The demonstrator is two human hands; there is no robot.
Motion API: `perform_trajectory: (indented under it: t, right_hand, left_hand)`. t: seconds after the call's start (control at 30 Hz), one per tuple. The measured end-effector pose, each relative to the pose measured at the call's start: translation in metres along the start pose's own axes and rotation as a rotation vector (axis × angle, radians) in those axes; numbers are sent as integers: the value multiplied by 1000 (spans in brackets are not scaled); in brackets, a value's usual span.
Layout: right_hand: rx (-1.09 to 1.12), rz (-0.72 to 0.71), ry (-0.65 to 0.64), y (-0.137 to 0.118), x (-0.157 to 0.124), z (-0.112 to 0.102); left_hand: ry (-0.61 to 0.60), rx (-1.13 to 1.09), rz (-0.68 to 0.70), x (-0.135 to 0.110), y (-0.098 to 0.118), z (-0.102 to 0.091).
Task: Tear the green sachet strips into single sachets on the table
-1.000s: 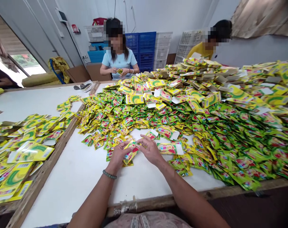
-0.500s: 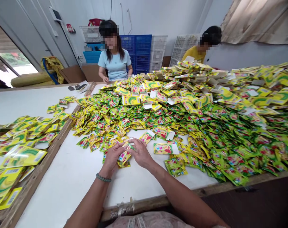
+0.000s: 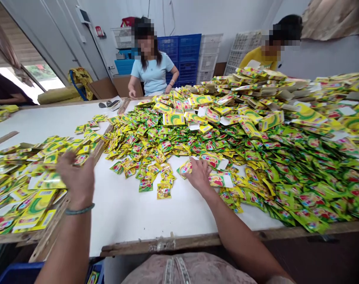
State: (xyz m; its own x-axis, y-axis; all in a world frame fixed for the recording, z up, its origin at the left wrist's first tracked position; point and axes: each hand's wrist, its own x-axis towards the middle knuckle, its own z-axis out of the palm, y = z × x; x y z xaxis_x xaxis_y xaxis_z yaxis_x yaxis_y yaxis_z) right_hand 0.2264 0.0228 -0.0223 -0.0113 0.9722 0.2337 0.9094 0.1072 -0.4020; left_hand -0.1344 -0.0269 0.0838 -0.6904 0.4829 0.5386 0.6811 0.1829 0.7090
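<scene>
My left hand (image 3: 75, 177), a bracelet on its wrist, is raised at the left above the wooden divider and the flat yellow cartons (image 3: 37, 207). Its fingers are spread and slightly blurred, with nothing visible in them. My right hand (image 3: 201, 174) has thumb and forefinger on a small yellow-green carton (image 3: 185, 167) lying at the front of the heap. More cartons with white flaps (image 3: 223, 180) lie beside and under that hand. Several small sachets (image 3: 164, 189) are on the white tabletop between my hands.
A big heap of green and yellow sachets (image 3: 286, 169), topped with cartons (image 3: 241, 114), fills the right side. A wooden strip (image 3: 53, 228) divides the table. A person in light blue (image 3: 152, 75) and one in yellow (image 3: 260, 57) are across. A blue crate (image 3: 22, 272) is below.
My hands have parted. The left swung left over the cartons and opened, without the carton both were holding. The right moved to another carton by the heap. The view has shifted left.
</scene>
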Motion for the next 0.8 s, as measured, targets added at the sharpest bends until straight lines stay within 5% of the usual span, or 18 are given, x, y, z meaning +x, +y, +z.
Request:
perform_trajectory:
  t: [0.13,0.23,0.33,0.53,0.6,0.7,0.8]
  right_hand:
    - [-65,-13,40,-9,-5,-6]
    - [-16,-119,103,-20,-14,-9]
    - [170,-364,-40,-35,-27,-4]
    - [305,-510,-413,-51,-46,14]
    - [305,-488,-458,-52,-47,16]
    - [370,-369,-479,-51,-44,16]
    - [465,-228,-467,-48,-39,16]
  left_hand:
    - [-713,200,39,-84,27,30]
    - [-927,272,217,-137,37,54]
    - [-973,199,308,-163,33,64]
    - [-1102,-204,22,-166,17,49]
    - [-987,-225,-45,-158,13,42]
    - [-648,82,-119,-138,6,40]
    - [-668,303,-133,-122,-2,44]
